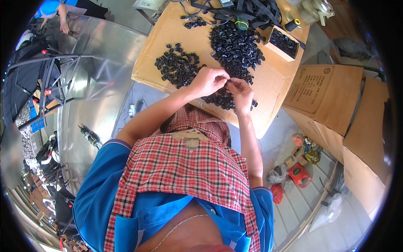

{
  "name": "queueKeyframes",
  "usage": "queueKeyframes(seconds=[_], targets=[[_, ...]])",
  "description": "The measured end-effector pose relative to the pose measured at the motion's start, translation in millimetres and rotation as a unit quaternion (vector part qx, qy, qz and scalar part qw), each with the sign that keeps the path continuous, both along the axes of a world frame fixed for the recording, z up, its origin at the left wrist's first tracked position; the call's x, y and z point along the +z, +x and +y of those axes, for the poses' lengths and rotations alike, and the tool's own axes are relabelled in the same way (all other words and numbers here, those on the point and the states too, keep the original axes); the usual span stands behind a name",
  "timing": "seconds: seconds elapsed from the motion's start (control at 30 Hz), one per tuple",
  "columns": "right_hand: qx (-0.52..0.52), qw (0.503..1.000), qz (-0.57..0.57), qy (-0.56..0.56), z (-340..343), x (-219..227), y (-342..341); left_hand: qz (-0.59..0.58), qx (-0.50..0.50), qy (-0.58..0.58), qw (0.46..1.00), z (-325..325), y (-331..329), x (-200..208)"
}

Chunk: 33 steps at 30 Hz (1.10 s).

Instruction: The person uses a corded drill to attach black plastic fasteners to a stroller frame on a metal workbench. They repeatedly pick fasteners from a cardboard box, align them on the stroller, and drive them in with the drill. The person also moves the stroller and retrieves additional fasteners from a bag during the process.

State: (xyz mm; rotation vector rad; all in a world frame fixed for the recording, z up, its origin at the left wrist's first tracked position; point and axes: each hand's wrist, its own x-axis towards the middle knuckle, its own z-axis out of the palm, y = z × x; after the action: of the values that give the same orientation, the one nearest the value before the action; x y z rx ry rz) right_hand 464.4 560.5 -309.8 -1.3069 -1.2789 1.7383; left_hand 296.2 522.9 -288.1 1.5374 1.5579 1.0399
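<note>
Over the near edge of the desk (168,50), seen from the head camera, both hands meet fingertip to fingertip. The left hand (208,81) has its fingers curled and pressed together in a pinch; the right hand (240,89) is likewise closed in a pinch, its fingers bent toward the left one. Between them sits a small black plastic piece (227,81), too small and too covered to show its shape or which way its long side runs. Both hands touch it, so neither is nearer.

Just under and beyond the right hand lies a small cluster of black pieces (224,101) at the desk's edge. A second pile (178,65) lies just beyond the left hand and a little to its left, while the biggest heap (236,44) lies straight ahead of both hands, farther up the desk. A small cardboard tray of the same pieces (283,42) stands ahead and to the right, well apart from the hands, next to black straps (252,12) at the far edge. Brown cartons (323,96) stand on the floor to the right.
</note>
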Motion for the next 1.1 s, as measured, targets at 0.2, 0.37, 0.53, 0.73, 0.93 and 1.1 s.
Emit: queueKeyframes(seconds=[0.2, 0.37, 0.53, 0.73, 0.93, 1.1], targets=[[0.034, 0.991, 0.102, -0.082, -5.1, 7.8, 1.9, -0.114, 0.001, -0.053, 0.992, -13.1, -3.5, 8.9], [0.027, 0.967, 0.198, -0.155, -6.9, 6.2, 3.3, -0.105, -0.017, -0.076, 0.991, -15.5, -8.1, 13.5], [0.041, 0.943, 0.252, -0.214, -6.5, 13.0, 6.5, -0.183, 0.002, -0.074, 0.980, -18.2, -5.8, 3.5], [0.071, 0.934, 0.280, -0.211, -7.3, 18.0, 1.6, -0.113, -0.002, -0.039, 0.993, -15.7, -10.6, 7.9], [0.065, 0.925, 0.318, -0.199, -8.0, 6.2, -5.9, -0.089, 0.000, -0.016, 0.996, -10.0, -16.7, 1.4], [0.045, 0.994, -0.016, 0.098, 23.0, 6.6, -5.3, 0.025, 0.095, 0.000, 0.995, 0.7, -38.6, -0.7]])
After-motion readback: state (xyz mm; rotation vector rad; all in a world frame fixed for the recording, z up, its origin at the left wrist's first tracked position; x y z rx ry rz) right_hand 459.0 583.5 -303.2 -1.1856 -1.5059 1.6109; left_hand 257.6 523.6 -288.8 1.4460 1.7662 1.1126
